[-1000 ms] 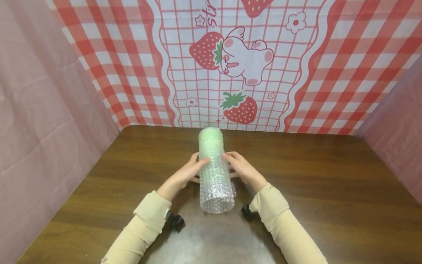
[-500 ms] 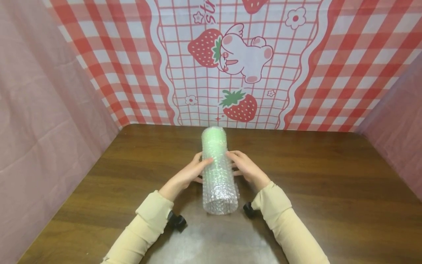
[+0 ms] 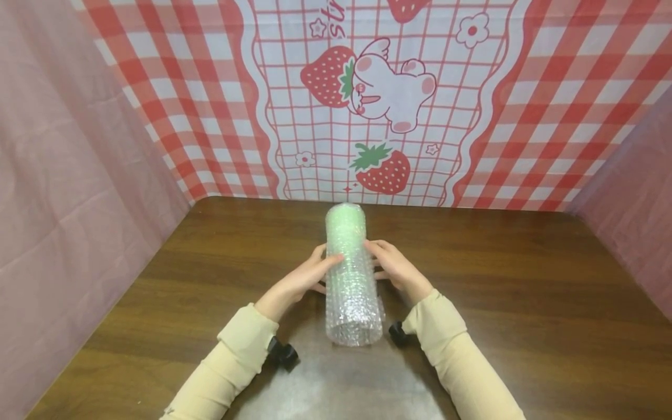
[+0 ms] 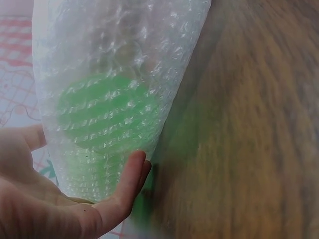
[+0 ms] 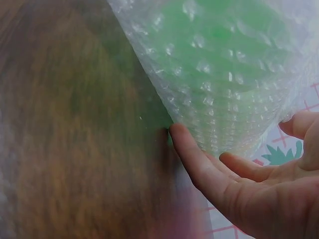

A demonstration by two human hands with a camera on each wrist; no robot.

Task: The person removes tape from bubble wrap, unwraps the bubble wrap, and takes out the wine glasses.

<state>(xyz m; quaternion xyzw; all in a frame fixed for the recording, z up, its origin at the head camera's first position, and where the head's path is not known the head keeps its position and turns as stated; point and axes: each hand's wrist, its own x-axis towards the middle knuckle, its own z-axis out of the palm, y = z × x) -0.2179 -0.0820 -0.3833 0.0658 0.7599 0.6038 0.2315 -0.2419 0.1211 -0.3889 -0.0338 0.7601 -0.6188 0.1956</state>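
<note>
A cylinder of clear bubble wrap [image 3: 357, 309] lies lengthwise at the middle of the table, rolled around a pale green object [image 4: 107, 117] whose kind I cannot tell. The green shows mostly in the far half; the near end of the wrap forms an open tube. My left hand [image 3: 301, 277] holds the roll from the left, thumb over its upper side and the other fingers around its flank. From the right, my right hand [image 3: 401, 273] holds it too, with fingers curved along the wrap [image 5: 209, 74]. The undersides of the roll are hidden.
The brown wooden table [image 3: 499, 291] runs back to a red-checked cloth [image 3: 210, 116] printed with strawberries. Pink curtains [image 3: 68, 146] hang on both sides. Black wrist cameras [image 3: 283, 354] sit under both forearms.
The wrapped roll has shifted slightly right and a little toward me, with both hands moving along on it. Their hold looks the same.
</note>
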